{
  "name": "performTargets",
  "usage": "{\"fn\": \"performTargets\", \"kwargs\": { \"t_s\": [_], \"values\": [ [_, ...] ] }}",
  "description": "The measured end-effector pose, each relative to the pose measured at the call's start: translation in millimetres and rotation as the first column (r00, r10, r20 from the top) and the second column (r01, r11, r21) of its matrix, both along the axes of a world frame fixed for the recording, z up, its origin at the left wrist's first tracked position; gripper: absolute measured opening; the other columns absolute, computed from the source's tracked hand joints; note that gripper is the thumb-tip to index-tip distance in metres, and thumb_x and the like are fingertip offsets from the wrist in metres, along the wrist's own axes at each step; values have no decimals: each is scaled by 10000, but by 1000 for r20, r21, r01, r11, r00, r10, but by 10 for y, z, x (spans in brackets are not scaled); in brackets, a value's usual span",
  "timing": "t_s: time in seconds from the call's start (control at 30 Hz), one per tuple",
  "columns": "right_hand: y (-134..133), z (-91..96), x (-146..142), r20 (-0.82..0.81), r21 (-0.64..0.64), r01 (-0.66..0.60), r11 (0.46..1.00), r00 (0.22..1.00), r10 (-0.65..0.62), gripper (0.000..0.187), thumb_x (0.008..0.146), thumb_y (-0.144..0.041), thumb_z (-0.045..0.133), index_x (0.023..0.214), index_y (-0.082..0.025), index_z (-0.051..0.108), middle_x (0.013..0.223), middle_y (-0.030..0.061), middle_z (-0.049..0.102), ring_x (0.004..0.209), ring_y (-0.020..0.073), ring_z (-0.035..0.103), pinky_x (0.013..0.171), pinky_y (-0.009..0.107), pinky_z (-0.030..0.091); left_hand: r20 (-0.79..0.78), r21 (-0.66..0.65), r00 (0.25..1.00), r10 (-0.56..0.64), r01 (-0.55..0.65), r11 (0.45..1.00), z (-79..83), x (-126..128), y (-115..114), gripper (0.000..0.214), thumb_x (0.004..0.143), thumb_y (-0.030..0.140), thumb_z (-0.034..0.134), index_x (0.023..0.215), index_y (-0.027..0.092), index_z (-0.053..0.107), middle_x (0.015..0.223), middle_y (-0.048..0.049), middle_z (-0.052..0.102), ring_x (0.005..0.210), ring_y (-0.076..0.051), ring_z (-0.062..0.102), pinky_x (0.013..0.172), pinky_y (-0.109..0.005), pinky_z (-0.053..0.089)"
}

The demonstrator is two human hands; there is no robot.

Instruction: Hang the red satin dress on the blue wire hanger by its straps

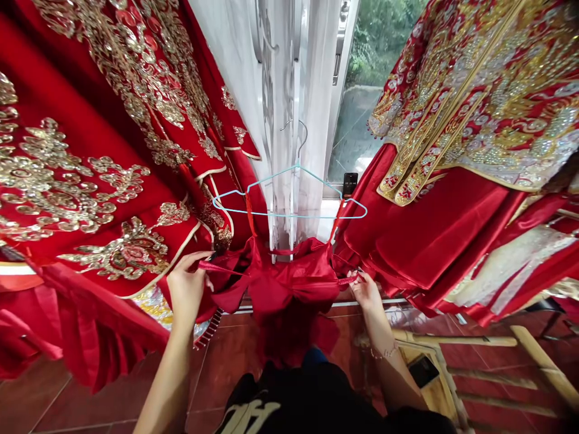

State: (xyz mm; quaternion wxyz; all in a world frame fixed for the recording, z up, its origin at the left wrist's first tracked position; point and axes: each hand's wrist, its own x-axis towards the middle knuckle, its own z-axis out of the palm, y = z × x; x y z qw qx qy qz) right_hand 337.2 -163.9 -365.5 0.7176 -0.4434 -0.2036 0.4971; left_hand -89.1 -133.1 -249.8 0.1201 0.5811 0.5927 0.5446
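A red satin garment hangs by two red straps from a light blue wire hanger, whose hook is caught on the white curtain. My left hand pinches the garment's left edge. At the right end of the waistband, my right hand pinches the cloth. Both hands stretch the cloth sideways between them.
Red robes with gold embroidery hang at the left and right. A white curtain and a window stand behind. A dark phone rests on the sill. A bamboo chair with a phone on it stands at the lower right, on a red tile floor.
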Motion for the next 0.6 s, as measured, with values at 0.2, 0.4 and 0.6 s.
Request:
{"fn": "performTargets", "kwargs": {
  "t_s": [0.2, 0.4, 0.6],
  "values": [
    [-58, 305, -109, 171, 399, 282, 873, 912, -373, 499, 761, -235, 624, 1231, -298, 470, 1256, 68, 691, 1250, 203, 640, 1168, 517, 401, 303, 190, 951, -51, -8, 982, 115, 37, 199, 118, 718, 265, 704, 731, 224, 594, 902, -31, 742, 966, -247, 712, 951, -443, 562],
    [329, 893, 220, 611, 531, 99, 841, 643, -462, 1077, 790, -332, 712, 1570, -351, -31, 1672, 149, 216, 1531, 233, 297, 1165, 507, 403, 192, 349, 981, -39, -31, 937, 576, -11, 705, 75, 741, 206, 692, 780, 160, 649, 982, -71, 736, 983, -222, 702, 908, -380, 571],
    [817, 1355, 630, 789, 457, -159, 875, 526, -317, 1289, 698, -454, 814, 1601, -308, -93, 1604, 169, 362, 1403, 281, 504, 1150, 481, 429, 276, 336, 889, -365, 266, 903, 785, 78, 1294, 281, 680, 183, 757, 924, 148, 622, 977, -69, 720, 982, -189, 709, 939, -343, 569]
  ]
}}
